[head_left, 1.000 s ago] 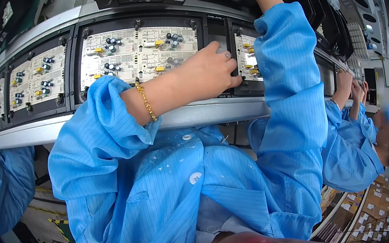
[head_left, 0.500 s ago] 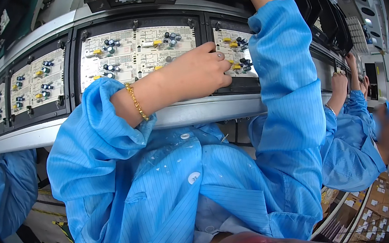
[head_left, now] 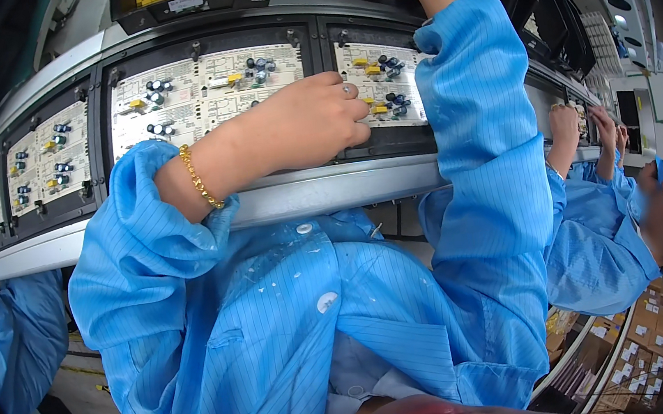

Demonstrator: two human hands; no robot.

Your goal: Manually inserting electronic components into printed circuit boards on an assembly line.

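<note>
Left fingers (head_left: 353, 113): we saw them curled loosely, tips resting on the dark frame between two circuit boards, grasping nothing we could make out.
Left hand (head_left: 305, 123): lay over the middle circuit board (head_left: 201, 90), a gold bracelet (head_left: 200, 178) at the wrist.
Right hand: reached up past the top edge; we could not tell its fingers' state.
Right circuit board (head_left: 383, 89): sat just beside the fingertips.
Conveyor rail (head_left: 329, 191): ran below the boards.
Co-worker (head_left: 601, 248): stood at right, hands raised.

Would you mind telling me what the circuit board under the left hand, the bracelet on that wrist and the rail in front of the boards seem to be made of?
The circuit board looks like matt, pale laminate with printed markings, carrying dark cylindrical and yellow block parts. The bracelet seems a gold-coloured metal chain; it glints link by link. The rail looks like brushed grey metal, probably aluminium, judging by its soft sheen. The left hand rests over the board's lower edge.
</note>
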